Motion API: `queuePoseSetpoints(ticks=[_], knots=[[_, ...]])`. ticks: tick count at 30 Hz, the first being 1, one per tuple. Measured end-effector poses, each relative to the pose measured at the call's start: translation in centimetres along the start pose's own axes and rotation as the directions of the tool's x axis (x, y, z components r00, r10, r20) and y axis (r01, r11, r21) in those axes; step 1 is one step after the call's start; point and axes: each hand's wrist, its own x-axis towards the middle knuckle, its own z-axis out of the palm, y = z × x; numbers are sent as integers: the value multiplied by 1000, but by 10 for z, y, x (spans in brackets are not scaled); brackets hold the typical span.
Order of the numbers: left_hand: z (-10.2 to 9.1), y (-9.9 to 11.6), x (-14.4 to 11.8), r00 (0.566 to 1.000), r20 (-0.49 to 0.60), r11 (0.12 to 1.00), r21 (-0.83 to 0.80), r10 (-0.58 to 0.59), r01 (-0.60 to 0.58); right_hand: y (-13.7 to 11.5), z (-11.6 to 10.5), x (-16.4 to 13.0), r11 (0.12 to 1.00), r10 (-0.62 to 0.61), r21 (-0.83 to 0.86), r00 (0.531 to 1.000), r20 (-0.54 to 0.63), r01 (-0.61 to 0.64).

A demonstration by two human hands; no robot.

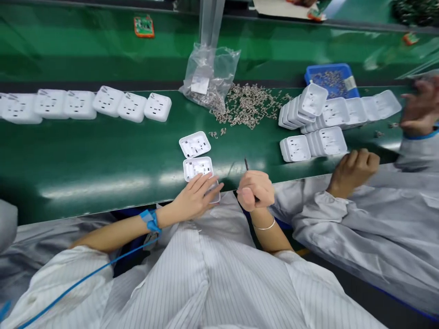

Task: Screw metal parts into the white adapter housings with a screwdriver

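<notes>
The left hand [196, 197] lies flat with the palm down, and its fingers [209, 183] are stretched forward and a little spread. The left forearm is bare and comes in from the lower left, with a blue band around the wrist. The right hand [255, 190] is closed in a fist, with the thumb on the left side, and it stands just beside the left hand. The right forearm rises almost straight from below, with a thin bracelet on the wrist.
</notes>
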Motion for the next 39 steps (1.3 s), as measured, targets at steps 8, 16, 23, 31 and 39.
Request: queuePoseSetpoints(ticks=[8,16,23,31,39], knots=[[-16,-57,15,989,-70,988,-88,-131,125,9,30,57,814,425,491,894,-139,-310],[-3,-97,20,974,-143,983,34,-175,181,74,114,116,467,600,690,771,212,-553],[-3,-94,23,959,-231,986,-12,-164,165,105,155,115,395,750,534,598,281,-747],[-6,-92,25,958,-236,986,5,-161,167,78,149,102,347,563,632,693,450,-693],[-5,-93,23,958,-240,987,-13,-157,159,121,159,100,423,511,676,775,372,-604]])
